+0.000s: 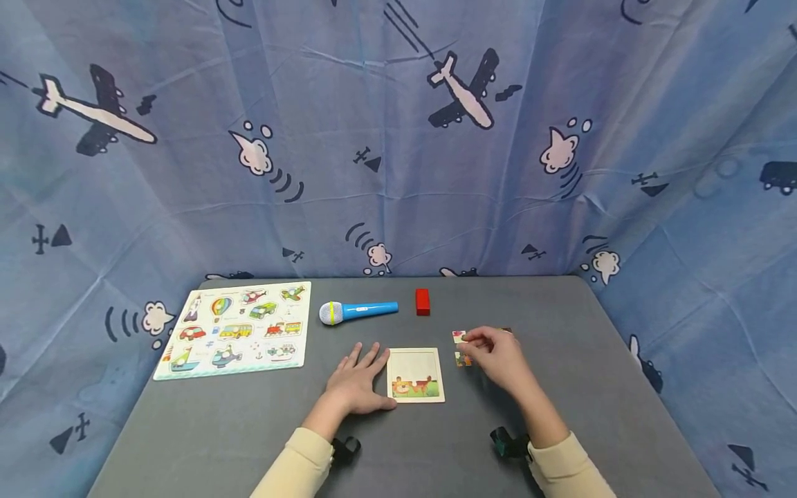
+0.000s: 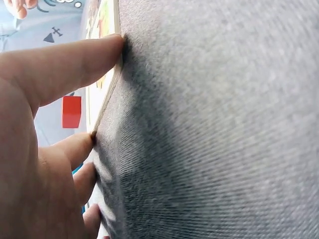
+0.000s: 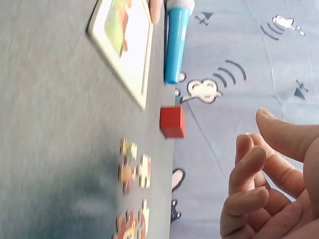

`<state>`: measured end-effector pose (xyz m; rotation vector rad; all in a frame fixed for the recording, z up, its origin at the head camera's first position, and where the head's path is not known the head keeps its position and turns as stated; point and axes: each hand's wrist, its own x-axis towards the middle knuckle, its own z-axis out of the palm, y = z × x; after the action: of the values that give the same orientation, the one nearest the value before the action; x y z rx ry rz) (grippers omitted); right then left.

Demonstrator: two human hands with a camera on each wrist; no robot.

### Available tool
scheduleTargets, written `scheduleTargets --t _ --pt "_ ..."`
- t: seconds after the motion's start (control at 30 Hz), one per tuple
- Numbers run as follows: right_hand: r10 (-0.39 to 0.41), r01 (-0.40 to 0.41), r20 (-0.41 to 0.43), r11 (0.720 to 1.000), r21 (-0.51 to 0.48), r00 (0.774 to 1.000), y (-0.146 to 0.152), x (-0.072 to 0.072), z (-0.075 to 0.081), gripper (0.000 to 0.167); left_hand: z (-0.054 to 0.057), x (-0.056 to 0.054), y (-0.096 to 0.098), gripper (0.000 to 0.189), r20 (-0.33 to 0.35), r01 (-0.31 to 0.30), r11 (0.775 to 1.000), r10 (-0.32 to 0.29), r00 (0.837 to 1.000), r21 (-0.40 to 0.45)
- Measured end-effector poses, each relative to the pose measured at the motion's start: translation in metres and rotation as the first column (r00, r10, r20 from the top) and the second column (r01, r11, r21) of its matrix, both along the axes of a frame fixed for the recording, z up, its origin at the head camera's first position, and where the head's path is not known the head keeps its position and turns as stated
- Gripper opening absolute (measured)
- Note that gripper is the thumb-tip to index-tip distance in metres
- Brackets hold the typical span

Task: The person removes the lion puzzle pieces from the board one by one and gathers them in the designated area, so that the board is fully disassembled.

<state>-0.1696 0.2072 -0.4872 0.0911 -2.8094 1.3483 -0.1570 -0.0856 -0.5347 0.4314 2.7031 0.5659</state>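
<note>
A square wooden puzzle tray [image 1: 414, 361] lies on the table, its lower strip filled with pieces showing an animal on green. Spread wide, my left hand [image 1: 355, 386] rests at the tray's left side, with the thumb [image 2: 107, 52] and a fingertip against the tray's edge in the left wrist view. To the right, my right hand [image 1: 500, 356] hovers over loose jigsaw pieces [image 1: 461, 359] and partly covers them in the head view. In the right wrist view a gap shows between its thumb and loosely bent fingers [image 3: 246, 169], with nothing held; several pieces [image 3: 144, 172] lie below.
Behind the tray lie a blue toy microphone [image 1: 367, 310] and a red block [image 1: 423, 302]. A picture board [image 1: 249, 304] of vehicles is at the back left of the grey table [image 1: 623, 415]. A blue printed curtain [image 1: 398, 173] hangs along the table's far edge.
</note>
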Motion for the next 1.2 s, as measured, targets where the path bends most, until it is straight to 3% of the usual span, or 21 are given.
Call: scheduleTargets --t 0.23,0.57,0.77,1.2 --pt "0.049 -0.049 0.007 0.999 -0.022 0.999 -0.022 0.006 -0.005 0.015 0.003 -0.001 -0.001 0.097 0.002 0.011 1.000 -0.011 1.000 -0.009" --pt "0.118 -0.114 0.082 0.992 -0.053 0.990 -0.056 0.017 -0.021 0.026 0.004 -0.001 0.001 0.095 -0.009 0.000 0.999 -0.001 1.000 -0.032" --pt "0.155 -0.148 0.093 0.986 -0.081 0.984 -0.070 0.018 -0.030 0.025 0.002 -0.001 0.003 0.095 -0.024 0.000 0.999 0.000 1.000 -0.036" --pt "0.265 -0.272 0.095 0.960 0.070 0.960 -0.096 0.018 -0.054 0.023 0.003 -0.001 0.000 0.095 -0.035 -0.004 1.000 0.003 0.999 -0.029"
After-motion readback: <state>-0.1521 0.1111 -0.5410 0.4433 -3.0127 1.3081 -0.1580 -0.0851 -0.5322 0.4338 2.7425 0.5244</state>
